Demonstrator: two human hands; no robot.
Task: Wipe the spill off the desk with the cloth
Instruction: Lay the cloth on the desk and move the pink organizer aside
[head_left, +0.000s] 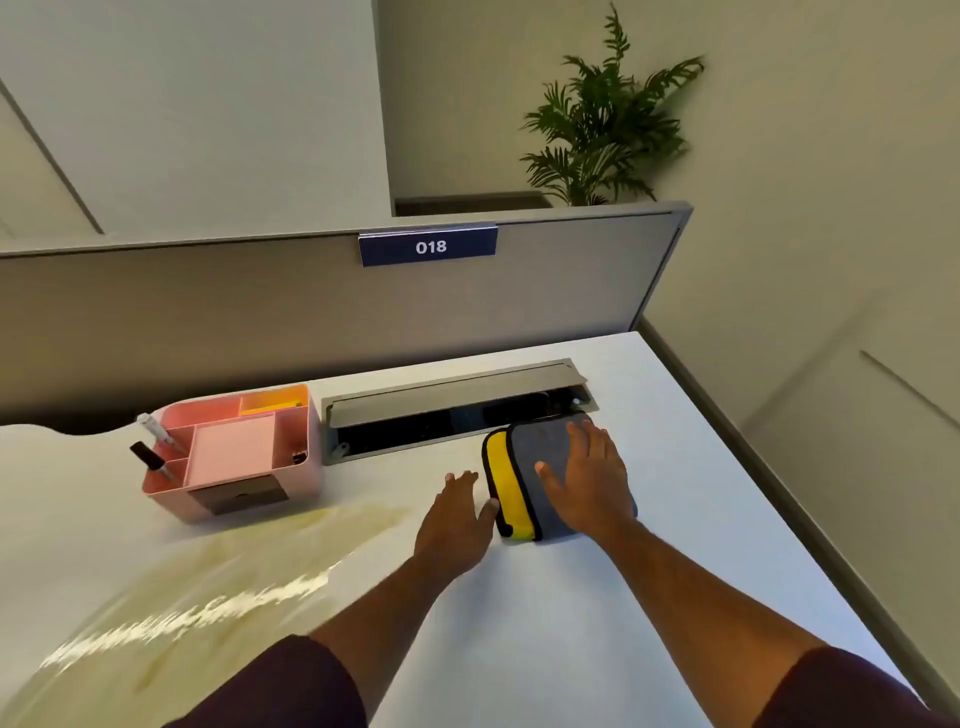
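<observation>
A folded cloth (519, 483), grey on top with a yellow layer showing at its left edge, lies on the white desk (571, 623) in front of the cable tray. My right hand (587, 478) lies flat on the grey top with fingers spread. My left hand (457, 514) rests flat on the desk just left of the cloth, its thumb touching the yellow edge. A wide yellowish wet spill (234, 582) spreads over the desk's left half, from in front of the pink organizer down to the near left edge.
A pink desk organizer (306, 457) with pens stands at the back left, beside the spill. An open grey cable tray (452, 410) sits along the back. A grey partition (311, 312) labelled 018 walls the far side. The desk's right edge runs diagonally.
</observation>
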